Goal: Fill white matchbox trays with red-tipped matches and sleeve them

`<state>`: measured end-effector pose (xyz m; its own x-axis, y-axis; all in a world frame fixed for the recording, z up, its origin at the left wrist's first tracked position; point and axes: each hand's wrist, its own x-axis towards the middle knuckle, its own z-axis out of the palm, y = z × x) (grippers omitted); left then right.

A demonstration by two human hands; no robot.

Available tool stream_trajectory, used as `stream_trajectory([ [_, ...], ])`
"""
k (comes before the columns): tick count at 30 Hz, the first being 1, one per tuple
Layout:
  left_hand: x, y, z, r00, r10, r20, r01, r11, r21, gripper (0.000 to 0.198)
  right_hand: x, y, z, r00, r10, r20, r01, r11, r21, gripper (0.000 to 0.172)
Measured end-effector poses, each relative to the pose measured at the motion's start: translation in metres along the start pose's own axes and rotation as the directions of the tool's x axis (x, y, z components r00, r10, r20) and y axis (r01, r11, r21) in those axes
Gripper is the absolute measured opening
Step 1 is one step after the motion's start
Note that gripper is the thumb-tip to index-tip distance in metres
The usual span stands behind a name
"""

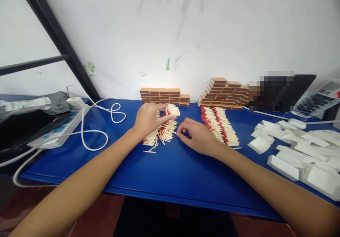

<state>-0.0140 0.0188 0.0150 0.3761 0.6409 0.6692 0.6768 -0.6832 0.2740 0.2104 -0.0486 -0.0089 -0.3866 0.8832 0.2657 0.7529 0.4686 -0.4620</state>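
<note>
My left hand [150, 117] holds a small white matchbox tray [174, 110] between thumb and fingers, over a loose pile of red-tipped matches [166, 132]. Several matches lie inside the tray. Just right of the pile, my right hand [195, 136] is closed in a pinch, with the pale end of a match [174, 132] at its fingertips. Beyond this hand lies a second, neater heap of matches [220, 125] in two rows. A single match [149, 151] rests apart on the blue table [164, 177].
Stacked brown matchbox sleeves [159, 95] stand against the wall, with a taller stack [221, 93] to their right. White empty trays [300, 145] are scattered at the right. At the left are a power strip [60, 129], a white cable [82, 123] and a black plastic bag [26, 120].
</note>
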Motion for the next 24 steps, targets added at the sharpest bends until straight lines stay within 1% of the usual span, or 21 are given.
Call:
stream_trajectory([
  [7, -0.001, -0.001, 0.002, 1.0, 0.014, 0.003, -0.014, 1.0, 0.009, 0.044, 0.002, -0.003, 0.001, 0.996, 0.027, 0.086, -0.022, 0.998, -0.066, 0.008],
  [10, -0.001, -0.002, 0.002, 1.0, 0.001, 0.011, -0.001, 1.0, 0.023, 0.045, 0.0, 0.0, -0.006, 0.992, -0.022, 0.124, 0.03, 0.997, -0.065, 0.01],
  [12, -0.001, -0.003, 0.001, 1.0, -0.001, 0.016, 0.001, 1.0, 0.027, 0.045, -0.001, 0.004, -0.014, 0.99, -0.075, 0.12, 0.082, 0.995, -0.051, 0.011],
  [14, 0.0, -0.005, 0.001, 1.0, 0.008, 0.023, -0.009, 0.999, 0.032, 0.045, -0.001, 0.008, -0.023, 0.991, -0.106, 0.082, 0.109, 0.993, -0.037, 0.012],
  [16, -0.001, -0.006, 0.001, 0.999, 0.029, 0.04, -0.03, 0.999, 0.026, 0.045, 0.002, 0.011, -0.029, 0.994, -0.113, 0.001, 0.113, 0.993, -0.02, 0.013],
  [18, -0.001, -0.004, 0.002, 0.996, 0.066, 0.06, -0.066, 0.998, 0.009, 0.044, 0.004, 0.013, -0.031, 0.988, -0.115, -0.098, 0.115, 0.993, -0.009, 0.013],
  [20, -0.002, -0.001, 0.004, 0.99, 0.115, 0.08, -0.114, 0.993, -0.011, 0.045, 0.006, 0.014, -0.03, 0.978, -0.121, -0.168, 0.12, 0.993, -0.018, 0.013],
  [24, -0.005, 0.008, 0.006, 0.972, 0.194, 0.132, -0.185, 0.98, -0.075, 0.047, 0.005, 0.015, -0.025, 0.975, -0.119, -0.187, 0.105, 0.991, -0.082, 0.011],
])
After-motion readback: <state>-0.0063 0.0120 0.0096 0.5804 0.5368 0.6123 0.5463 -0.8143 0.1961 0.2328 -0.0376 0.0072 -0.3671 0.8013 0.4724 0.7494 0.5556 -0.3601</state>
